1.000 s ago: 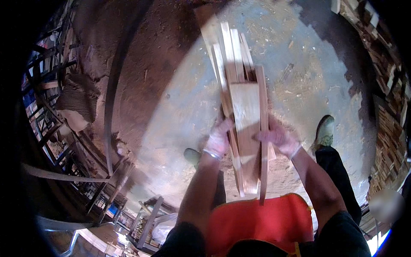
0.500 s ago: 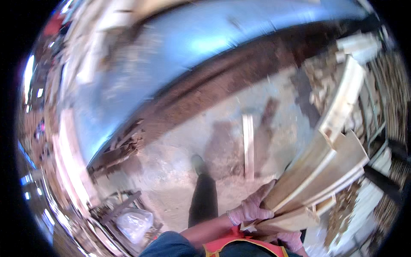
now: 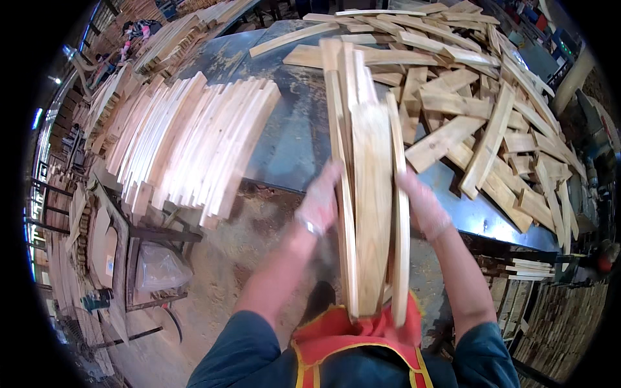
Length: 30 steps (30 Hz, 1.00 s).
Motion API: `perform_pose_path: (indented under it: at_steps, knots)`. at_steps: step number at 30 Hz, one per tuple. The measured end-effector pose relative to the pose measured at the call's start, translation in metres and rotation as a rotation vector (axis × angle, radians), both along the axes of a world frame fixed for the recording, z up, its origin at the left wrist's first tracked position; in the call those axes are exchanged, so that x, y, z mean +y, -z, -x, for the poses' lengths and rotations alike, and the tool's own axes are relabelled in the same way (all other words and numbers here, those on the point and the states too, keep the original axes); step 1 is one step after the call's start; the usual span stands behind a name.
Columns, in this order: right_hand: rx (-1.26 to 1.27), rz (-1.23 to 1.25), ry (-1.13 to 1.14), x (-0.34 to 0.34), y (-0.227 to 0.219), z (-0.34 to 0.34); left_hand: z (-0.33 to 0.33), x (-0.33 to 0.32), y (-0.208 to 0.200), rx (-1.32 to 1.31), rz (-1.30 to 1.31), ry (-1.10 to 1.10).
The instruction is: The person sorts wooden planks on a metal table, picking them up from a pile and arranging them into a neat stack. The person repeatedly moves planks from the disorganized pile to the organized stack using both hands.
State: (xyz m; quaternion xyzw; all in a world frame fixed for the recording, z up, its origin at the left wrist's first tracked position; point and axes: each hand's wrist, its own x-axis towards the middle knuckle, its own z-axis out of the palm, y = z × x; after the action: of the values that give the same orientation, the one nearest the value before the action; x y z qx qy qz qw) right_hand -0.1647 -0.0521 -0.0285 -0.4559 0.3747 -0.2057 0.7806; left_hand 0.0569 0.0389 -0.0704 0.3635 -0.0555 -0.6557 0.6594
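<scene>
A bundle of several long pale wooden boards stretches away from my apron toward the table, held between my two hands. My left hand, in a pinkish work glove, presses on the bundle's left side. On the right side my right hand, gloved alike, has its palm and fingers against the outermost board. Both hands are closed on the wood, though the boards hide some fingertips. The board ends are uneven at the far end, and the right-hand board stands slightly apart from the middle one.
Beyond the bundle is a blue-grey metal table. A jumbled heap of loose boards covers its right part. On its left lies a neat row of pale strips. A clear plastic bag rests on a lower stand at left.
The view has swung from the floor up to the table. The boards, previously low at my right side, are now in front of me, with a hand on each side.
</scene>
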Motion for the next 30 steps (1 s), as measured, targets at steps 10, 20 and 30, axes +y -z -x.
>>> perform_pose_path:
  at_steps: [10,20,30]
  knots:
    - [0.562,0.218,-0.025,-0.031,0.02,-0.143,-0.118,-0.01,0.046,-0.676,-0.313,0.047]
    - [0.983,0.699,0.025,-0.09,0.078,-0.171,-0.148,-0.033,0.009,-1.25,-0.556,0.441]
    - [-0.062,-0.27,-0.008,-0.078,0.082,-0.192,-0.195,-0.062,-0.032,-1.29,-0.732,0.318]
